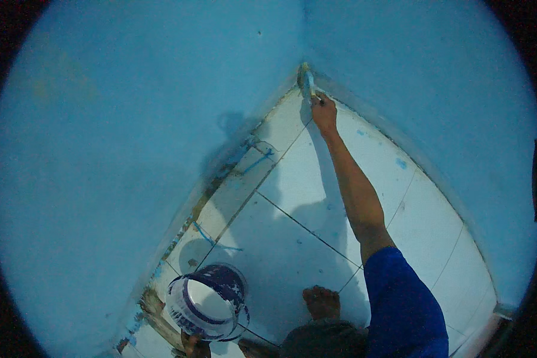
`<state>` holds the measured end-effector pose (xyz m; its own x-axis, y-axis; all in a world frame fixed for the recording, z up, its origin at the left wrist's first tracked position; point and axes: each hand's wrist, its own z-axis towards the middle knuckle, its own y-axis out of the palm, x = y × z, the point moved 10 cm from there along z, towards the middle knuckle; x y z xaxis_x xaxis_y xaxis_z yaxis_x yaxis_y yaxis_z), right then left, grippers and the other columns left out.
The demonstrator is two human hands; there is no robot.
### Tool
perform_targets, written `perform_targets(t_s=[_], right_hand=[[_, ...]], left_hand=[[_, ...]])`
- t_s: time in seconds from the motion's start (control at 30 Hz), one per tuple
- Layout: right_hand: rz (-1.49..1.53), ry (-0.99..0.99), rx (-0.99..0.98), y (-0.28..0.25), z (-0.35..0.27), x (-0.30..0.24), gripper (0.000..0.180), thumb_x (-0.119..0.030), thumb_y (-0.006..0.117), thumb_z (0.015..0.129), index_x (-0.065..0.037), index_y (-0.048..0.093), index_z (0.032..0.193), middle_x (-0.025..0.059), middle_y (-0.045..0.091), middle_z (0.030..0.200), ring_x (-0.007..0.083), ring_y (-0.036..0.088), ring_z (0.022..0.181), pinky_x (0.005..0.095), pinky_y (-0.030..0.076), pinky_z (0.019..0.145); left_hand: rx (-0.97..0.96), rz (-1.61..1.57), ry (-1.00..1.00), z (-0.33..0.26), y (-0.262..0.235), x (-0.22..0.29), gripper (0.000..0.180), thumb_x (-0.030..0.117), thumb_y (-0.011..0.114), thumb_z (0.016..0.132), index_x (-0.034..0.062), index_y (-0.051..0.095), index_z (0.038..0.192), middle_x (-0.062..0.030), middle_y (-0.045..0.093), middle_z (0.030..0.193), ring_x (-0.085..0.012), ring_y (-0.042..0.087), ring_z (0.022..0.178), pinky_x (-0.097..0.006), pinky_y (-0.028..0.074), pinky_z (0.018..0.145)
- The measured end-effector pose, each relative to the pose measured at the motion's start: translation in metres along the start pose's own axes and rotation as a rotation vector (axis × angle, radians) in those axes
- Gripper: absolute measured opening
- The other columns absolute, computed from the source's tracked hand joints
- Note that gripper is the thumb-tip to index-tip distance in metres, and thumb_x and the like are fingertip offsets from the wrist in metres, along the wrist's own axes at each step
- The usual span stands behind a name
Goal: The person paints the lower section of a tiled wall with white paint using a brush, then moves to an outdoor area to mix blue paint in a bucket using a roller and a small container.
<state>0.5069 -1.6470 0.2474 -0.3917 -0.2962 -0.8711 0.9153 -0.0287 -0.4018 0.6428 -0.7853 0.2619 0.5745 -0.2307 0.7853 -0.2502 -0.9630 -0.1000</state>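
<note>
My right hand point(324, 114) is stretched far forward, its fingers closed round the handle of a paintbrush point(311, 82). The brush's far end meets the bottom of the corner where the two blue walls join. At the lower left, my left hand point(195, 346) grips the near side of a dark purple paint bucket point(224, 278); most of that hand is cut off by the bucket and the lower edge. White paint point(209, 300) lies inside the bucket, and pale smears cover its rim and outside.
Blue walls rise on the left point(101, 179) and right point(447, 89). White floor tiles point(304, 203) carry blue paint spots and thin blue strands point(216, 240). Rough debris point(212, 185) runs along the left wall's foot. My bare foot point(321, 301) stands near the bucket.
</note>
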Motion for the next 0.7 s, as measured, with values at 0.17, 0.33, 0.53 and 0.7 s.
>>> perform_targets(t_s=[0.17, 0.33, 0.53, 0.7], right_hand=[[-0.089, -0.028, 0.028, 0.007, 0.025, 0.016, 0.037, -0.025, 0.060, 0.092, -0.005, 0.067, 0.122, 0.0143, 0.068, 0.080, 0.0242, 0.064, 0.072, 0.0379, 0.050, 0.071], [0.002, 0.060, -0.047, 0.030, 0.007, 0.003, 0.035, -0.023, 0.060, 0.093, -0.004, 0.068, 0.121, 0.0091, 0.067, 0.077, 0.0165, 0.059, 0.069, 0.0328, 0.047, 0.067], [0.093, 0.049, -0.093, 0.035, -0.013, 0.001, 0.035, -0.022, 0.060, 0.092, -0.004, 0.068, 0.121, 0.0058, 0.066, 0.077, 0.0139, 0.058, 0.069, 0.0309, 0.046, 0.066], [0.039, 0.059, -0.094, 0.033, -0.062, -0.003, 0.036, -0.022, 0.058, 0.093, -0.003, 0.066, 0.123, 0.0098, 0.068, 0.079, 0.0162, 0.059, 0.070, 0.0321, 0.048, 0.067]], left_hand=[[0.006, -0.026, -0.009, 0.002, -0.001, -0.005, 0.069, 0.013, 0.072, 0.079, 0.0056, 0.041, 0.141, -0.0140, 0.057, 0.125, -0.0305, 0.059, 0.107, -0.045, 0.052, 0.088], [0.056, -0.043, -0.006, -0.010, -0.022, -0.009, 0.072, 0.013, 0.073, 0.079, 0.0056, 0.040, 0.144, -0.0142, 0.056, 0.129, -0.0312, 0.059, 0.112, -0.046, 0.052, 0.092], [0.043, 0.186, -0.012, -0.010, -0.030, -0.014, 0.077, 0.011, 0.072, 0.079, 0.0070, 0.037, 0.147, -0.0151, 0.052, 0.138, -0.0338, 0.056, 0.120, -0.048, 0.050, 0.099], [-0.111, -0.216, -0.073, -0.018, 0.023, 0.006, 0.078, 0.009, 0.069, 0.080, 0.0087, 0.033, 0.150, -0.0192, 0.045, 0.144, -0.0400, 0.050, 0.127, -0.055, 0.046, 0.105]])
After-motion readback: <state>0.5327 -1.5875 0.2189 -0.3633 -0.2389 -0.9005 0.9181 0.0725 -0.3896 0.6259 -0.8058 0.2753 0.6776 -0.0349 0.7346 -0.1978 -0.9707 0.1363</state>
